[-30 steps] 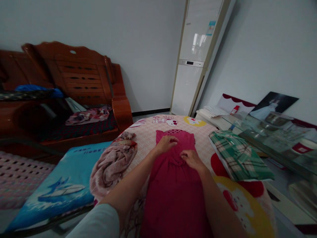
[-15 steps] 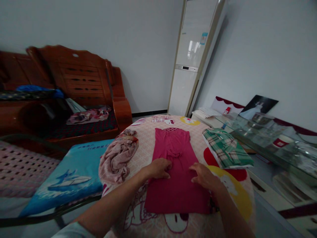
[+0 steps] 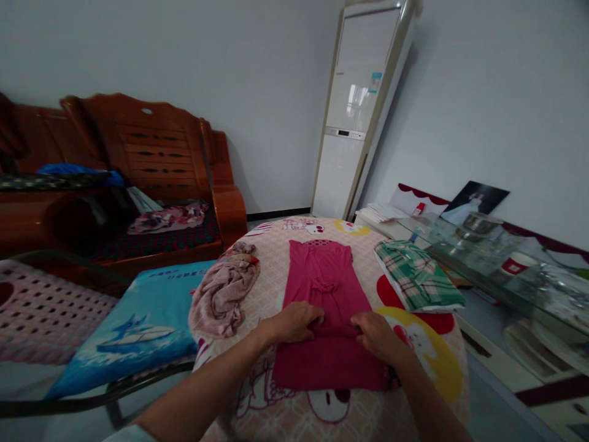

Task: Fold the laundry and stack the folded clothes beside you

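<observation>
A magenta garment (image 3: 329, 368), folded into a long narrow shape, lies flat on the round table under a patterned cloth (image 3: 271, 245). My left hand (image 3: 299, 321) is closed on its left side, fingers curled into the fabric. On its right side my right hand (image 3: 377, 334) pinches the cloth at about the same height. A crease runs across the garment between both hands. To the left sits a crumpled dusty-pink piece of clothing (image 3: 225, 294). A folded green plaid shirt (image 3: 418, 276) rests at the right edge of the table.
At the left stand a chair with a blue cushion (image 3: 138, 331) and a wooden sofa (image 3: 156, 159). A glass-topped cabinet (image 3: 478, 258) holding a red and white cup (image 3: 518, 264) runs along the right. A tall white air conditioner (image 3: 343, 166) fills the far corner.
My fingers were spread on the magenta garment and are now closed on it. The fabric between my hands has gathered into a crease.
</observation>
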`<action>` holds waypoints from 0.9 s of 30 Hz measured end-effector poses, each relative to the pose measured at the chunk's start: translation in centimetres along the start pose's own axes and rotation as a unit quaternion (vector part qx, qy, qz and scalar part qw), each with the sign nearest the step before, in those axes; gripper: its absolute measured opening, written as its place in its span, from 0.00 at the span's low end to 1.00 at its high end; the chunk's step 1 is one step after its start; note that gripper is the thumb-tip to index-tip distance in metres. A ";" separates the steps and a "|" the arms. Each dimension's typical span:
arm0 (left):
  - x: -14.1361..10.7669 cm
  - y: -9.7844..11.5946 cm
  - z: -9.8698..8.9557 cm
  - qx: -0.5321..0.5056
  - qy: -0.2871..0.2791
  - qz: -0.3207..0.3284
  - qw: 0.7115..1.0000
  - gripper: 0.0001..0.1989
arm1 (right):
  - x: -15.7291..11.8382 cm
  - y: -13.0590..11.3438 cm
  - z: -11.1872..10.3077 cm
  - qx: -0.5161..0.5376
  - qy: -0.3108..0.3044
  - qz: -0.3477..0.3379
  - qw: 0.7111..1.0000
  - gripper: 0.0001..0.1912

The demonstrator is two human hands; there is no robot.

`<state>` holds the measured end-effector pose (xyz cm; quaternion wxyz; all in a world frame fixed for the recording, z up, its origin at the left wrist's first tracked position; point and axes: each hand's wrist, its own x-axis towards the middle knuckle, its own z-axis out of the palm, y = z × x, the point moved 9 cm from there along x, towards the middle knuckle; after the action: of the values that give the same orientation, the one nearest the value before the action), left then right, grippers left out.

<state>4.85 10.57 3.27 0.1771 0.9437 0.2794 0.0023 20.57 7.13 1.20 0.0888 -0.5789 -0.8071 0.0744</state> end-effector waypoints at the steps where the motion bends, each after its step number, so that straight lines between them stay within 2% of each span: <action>1: -0.2 -0.1 0.1 -0.007 0.004 0.002 1.000 0.16 | -0.5 0.1 0.0 0.008 0.008 0.000 1.000 0.16; 6: -0.4 -1.3 0.5 -0.063 0.031 -0.001 0.998 0.12 | -1.5 1.3 -0.6 0.035 0.046 0.027 0.998 0.14; 10: -0.1 -1.5 0.2 -0.111 0.062 0.025 0.992 0.08 | -0.8 1.5 -1.5 0.078 0.056 0.047 0.994 0.12; 13: -0.2 -1.6 -0.8 -0.132 0.082 0.035 0.987 0.08 | 0.4 1.2 -3.0 0.125 0.055 0.050 0.989 0.11; 18: 0.6 -3.1 -4.9 -0.118 0.130 0.020 0.984 0.09 | 4.2 1.2 -6.7 0.161 0.053 0.029 0.985 0.11; 22: 2.6 -6.3 -8.1 -0.062 0.177 -0.015 0.982 0.09 | 8.5 2.2 -9.0 0.085 0.084 0.030 0.992 0.12; 24: 3.7 -8.3 -8.9 -0.037 0.192 -0.033 0.980 0.09 | 10.7 2.6 -9.3 0.041 0.085 0.031 0.995 0.12; 27: 5.3 -10.9 -8.7 -0.022 0.190 -0.052 0.980 0.09 | 13.6 3.1 -8.8 -0.007 0.071 0.027 0.997 0.12</action>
<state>2.65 24.78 7.29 0.1409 0.9062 0.3565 0.1786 21.22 21.15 9.83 0.1400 -0.6045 -0.7836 0.0302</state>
